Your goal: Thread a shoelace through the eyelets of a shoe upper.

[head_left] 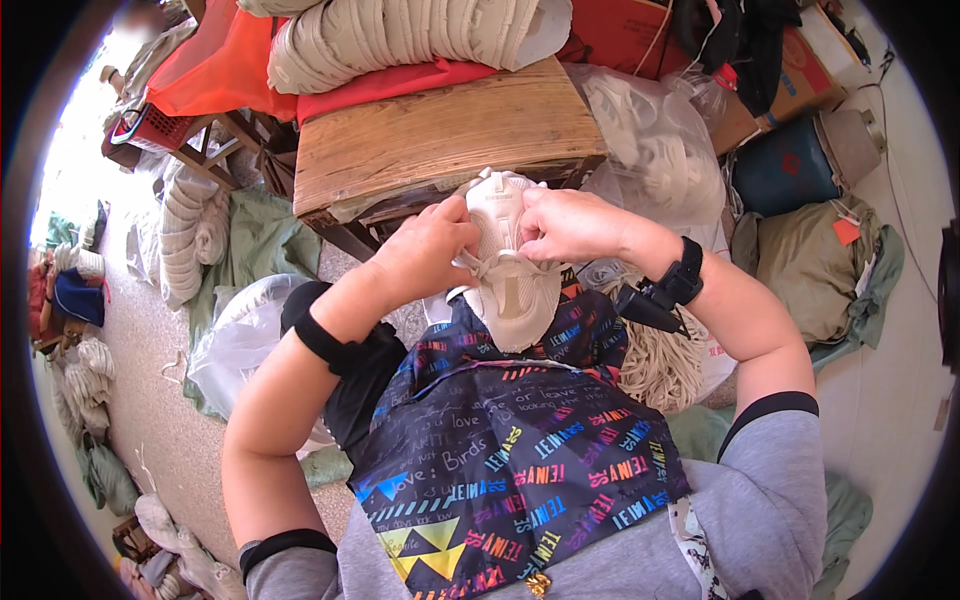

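A cream-white shoe upper (514, 305) of mesh rests toe-down against my lap, close to the table's front edge. My left hand (432, 245) is closed on its left edge, thumb and fingers pinched beside the tongue (497, 205). On the opposite edge my right hand (568, 226) is also closed, its fingertips pressed together at the eyelet row. A thin pale strand, seemingly a lace, crosses the upper between the fingertips; which fingers grip it I cannot tell. Below my right forearm hangs a bundle of cream shoelaces (665, 365).
Ahead stands a wooden table (430, 130) carrying a long row of nested shoe uppers (400, 45). A clear bag of uppers (655, 140) sits right of it. A blue cylinder (785, 165) and an olive sack (815, 260) lie farther right. A patterned dark apron (520, 450) covers my lap.
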`<state>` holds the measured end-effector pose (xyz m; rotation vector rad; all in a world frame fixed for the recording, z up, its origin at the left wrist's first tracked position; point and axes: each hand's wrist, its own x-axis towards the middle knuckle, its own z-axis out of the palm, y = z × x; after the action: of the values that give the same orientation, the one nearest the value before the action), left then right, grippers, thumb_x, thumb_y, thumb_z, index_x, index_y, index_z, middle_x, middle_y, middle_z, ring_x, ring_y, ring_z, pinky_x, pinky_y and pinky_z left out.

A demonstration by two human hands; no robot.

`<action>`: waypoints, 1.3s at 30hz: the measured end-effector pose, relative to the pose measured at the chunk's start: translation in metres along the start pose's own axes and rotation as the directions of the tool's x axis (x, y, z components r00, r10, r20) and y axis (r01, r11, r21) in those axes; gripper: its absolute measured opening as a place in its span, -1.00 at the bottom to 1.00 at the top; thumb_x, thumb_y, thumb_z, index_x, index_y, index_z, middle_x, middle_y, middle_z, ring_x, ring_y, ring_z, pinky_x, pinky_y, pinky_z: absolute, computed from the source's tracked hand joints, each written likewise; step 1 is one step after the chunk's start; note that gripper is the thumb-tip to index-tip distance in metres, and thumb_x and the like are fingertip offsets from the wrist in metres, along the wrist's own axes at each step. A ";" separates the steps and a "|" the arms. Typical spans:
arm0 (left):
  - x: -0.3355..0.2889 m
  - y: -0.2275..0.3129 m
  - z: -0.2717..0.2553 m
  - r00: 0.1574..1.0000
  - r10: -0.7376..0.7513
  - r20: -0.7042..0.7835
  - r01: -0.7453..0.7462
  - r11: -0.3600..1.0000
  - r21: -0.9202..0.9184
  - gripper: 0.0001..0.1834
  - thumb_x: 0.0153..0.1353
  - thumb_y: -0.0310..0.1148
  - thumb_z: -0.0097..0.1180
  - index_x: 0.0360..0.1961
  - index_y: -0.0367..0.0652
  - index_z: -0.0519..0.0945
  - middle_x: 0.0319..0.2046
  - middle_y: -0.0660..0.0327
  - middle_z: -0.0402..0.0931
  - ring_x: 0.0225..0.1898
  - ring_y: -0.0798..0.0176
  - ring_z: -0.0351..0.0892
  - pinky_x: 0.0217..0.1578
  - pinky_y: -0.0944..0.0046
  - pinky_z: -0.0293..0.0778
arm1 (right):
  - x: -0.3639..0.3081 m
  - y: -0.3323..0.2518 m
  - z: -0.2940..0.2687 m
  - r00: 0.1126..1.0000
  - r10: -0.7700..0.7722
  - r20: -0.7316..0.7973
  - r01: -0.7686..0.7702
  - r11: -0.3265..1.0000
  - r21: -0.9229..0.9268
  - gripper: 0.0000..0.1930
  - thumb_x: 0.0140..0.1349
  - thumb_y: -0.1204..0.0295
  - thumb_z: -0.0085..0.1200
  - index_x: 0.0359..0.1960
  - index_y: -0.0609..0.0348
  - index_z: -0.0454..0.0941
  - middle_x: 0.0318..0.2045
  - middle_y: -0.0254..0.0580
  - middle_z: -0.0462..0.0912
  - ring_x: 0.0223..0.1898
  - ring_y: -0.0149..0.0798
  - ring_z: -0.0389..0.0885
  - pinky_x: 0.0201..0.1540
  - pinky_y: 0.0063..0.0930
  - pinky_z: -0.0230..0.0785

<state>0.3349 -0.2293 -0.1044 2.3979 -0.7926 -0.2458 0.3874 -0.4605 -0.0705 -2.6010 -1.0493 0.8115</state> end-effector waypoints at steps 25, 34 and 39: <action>-0.003 -0.007 0.014 0.994 -0.051 -0.101 0.034 0.985 -0.167 -0.80 0.12 -0.31 0.28 -0.41 -0.27 0.68 -0.29 0.17 0.39 -0.26 0.16 0.46 -0.24 0.23 0.43 | -0.021 -0.011 0.025 0.936 0.009 -0.351 0.052 0.985 0.162 -0.84 0.19 0.35 0.15 -0.39 0.19 0.53 -0.25 -0.11 0.47 -0.28 -0.08 0.52 -0.20 -0.30 0.41; -0.004 0.008 0.040 0.875 -0.357 -0.326 0.159 0.850 -0.503 -0.87 0.08 -0.45 0.26 -0.47 -0.34 0.65 -0.29 0.26 0.32 -0.21 0.36 0.38 -0.24 0.40 0.35 | -0.010 0.003 0.049 0.866 0.041 -0.498 0.282 0.783 0.555 -0.86 0.20 0.44 0.20 -0.39 0.25 0.54 -0.32 -0.34 0.44 -0.28 -0.41 0.48 -0.28 -0.49 0.36; -0.004 0.014 0.034 0.791 -0.458 -0.405 0.132 0.774 -0.619 -0.87 0.12 -0.46 0.25 -0.47 -0.33 0.65 -0.21 0.28 0.33 -0.15 0.36 0.35 -0.15 0.39 0.32 | -0.035 -0.031 0.006 0.962 0.054 -0.268 0.207 0.495 0.844 -0.92 0.30 0.47 0.13 -0.34 0.21 0.55 -0.33 -0.47 0.43 -0.34 -0.58 0.44 -0.32 -0.66 0.35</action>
<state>0.3133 -0.2525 -0.1239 1.8528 -0.0244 0.0737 0.3454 -0.4623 -0.0489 -1.6748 -0.4462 0.6832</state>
